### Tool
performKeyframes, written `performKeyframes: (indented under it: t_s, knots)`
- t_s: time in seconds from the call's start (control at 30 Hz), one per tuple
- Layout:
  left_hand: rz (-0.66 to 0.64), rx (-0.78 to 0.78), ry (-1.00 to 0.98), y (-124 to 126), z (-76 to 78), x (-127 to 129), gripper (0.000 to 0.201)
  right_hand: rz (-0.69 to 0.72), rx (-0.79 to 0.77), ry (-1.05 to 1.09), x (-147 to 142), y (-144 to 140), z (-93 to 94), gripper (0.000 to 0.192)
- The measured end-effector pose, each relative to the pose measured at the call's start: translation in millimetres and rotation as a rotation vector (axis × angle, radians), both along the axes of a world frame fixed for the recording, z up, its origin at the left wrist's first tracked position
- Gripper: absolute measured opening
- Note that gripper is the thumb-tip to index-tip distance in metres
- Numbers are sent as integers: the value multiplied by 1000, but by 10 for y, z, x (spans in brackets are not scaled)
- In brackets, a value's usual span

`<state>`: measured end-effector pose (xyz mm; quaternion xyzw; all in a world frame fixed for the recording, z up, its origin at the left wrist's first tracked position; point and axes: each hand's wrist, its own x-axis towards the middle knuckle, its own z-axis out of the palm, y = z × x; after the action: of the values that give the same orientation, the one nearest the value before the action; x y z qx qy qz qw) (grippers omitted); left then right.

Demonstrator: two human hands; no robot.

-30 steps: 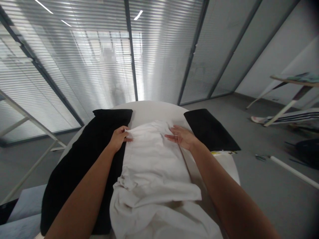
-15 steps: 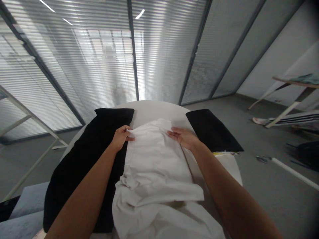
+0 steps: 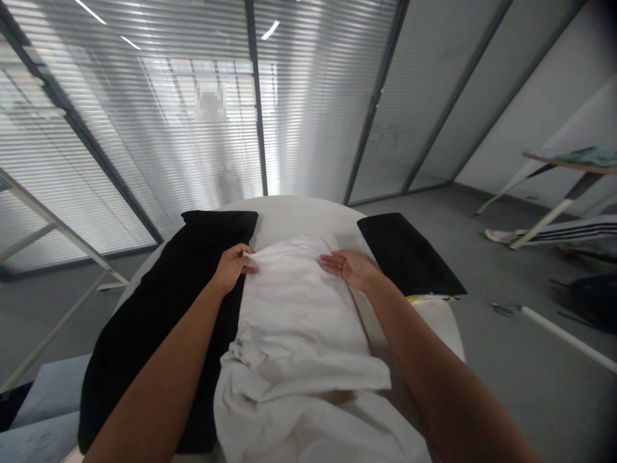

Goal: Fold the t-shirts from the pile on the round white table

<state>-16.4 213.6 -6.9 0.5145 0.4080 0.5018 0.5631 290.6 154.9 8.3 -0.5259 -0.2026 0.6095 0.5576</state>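
Observation:
A white cloth garment [image 3: 301, 302] lies lengthwise on the round white table [image 3: 289, 212], smooth at its far part and bunched in folds toward me. My left hand [image 3: 232, 269] pinches its far left corner, thumb and fingers closed on the fabric. Against the far right edge rests my right hand [image 3: 349, 267], its fingers stretched out over the cloth. Left of the garment, partly under my left forearm, is a long black folded cloth [image 3: 154, 315]. A smaller black folded piece [image 3: 409, 254] sits on the right, with something yellow and white along its near edge.
Glass partitions with blinds [image 3: 313, 96] stand behind the table. A white metal frame [image 3: 62, 225] is at the left, above grey-blue cushions [image 3: 53, 392]. To the right are another table [image 3: 569, 161], a striped cloth [image 3: 573, 228] and a white pole [image 3: 569, 337] on the floor.
My right hand has moved slightly left and toward me along the garment's edge, its fingers now closer together. My left hand keeps its pinch. The view has shifted very slightly.

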Motion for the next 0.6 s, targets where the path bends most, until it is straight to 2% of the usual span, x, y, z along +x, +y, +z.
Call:
performKeyframes:
  t_s: [0.07, 0.2, 0.33, 0.47, 0.6]
  knots:
    - [-5, -3, -4, 2, 3, -4, 20, 16, 24, 54, 29, -8, 2, 17]
    - [4, -23, -36, 11, 23, -12, 20, 36, 67, 20, 41, -16, -21, 11]
    - [17, -42, -137, 26, 42, -6, 19, -21, 159, 48, 46, -8, -42, 8]
    - [60, 32, -166, 41, 20, 18, 13, -89, 235, 104, 46, 10, -43, 7]
    - [61, 82, -147, 48, -4, 22, 10, -111, 243, 152, 23, 33, -33, 4]
